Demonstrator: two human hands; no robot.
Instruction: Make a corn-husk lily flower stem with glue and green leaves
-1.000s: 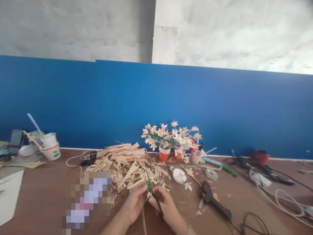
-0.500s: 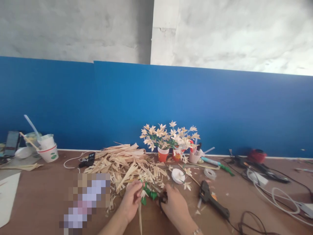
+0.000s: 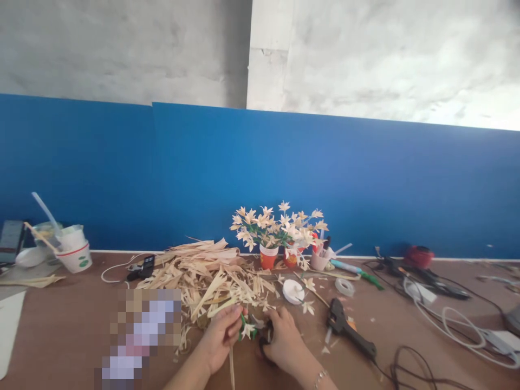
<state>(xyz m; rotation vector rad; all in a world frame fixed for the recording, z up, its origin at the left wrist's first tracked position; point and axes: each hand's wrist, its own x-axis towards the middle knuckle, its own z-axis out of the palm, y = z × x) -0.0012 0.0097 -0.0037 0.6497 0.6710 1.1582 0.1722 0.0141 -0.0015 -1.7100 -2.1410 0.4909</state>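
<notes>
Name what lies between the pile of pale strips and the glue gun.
In the head view, a white dish, loose flowers and a thin stick lie between the pile and glue gun; the right hand is nearer the camera.

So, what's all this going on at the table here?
A person is busy with handmade-looking flowers. The left hand pinches a green stem, with a pale flower by its fingertips, while the right hand holds black-handled scissors. Behind them lies a heap of dry, pale strips; similar flowers stand in an orange cup further back, and a glue gun lies to the right.
</notes>
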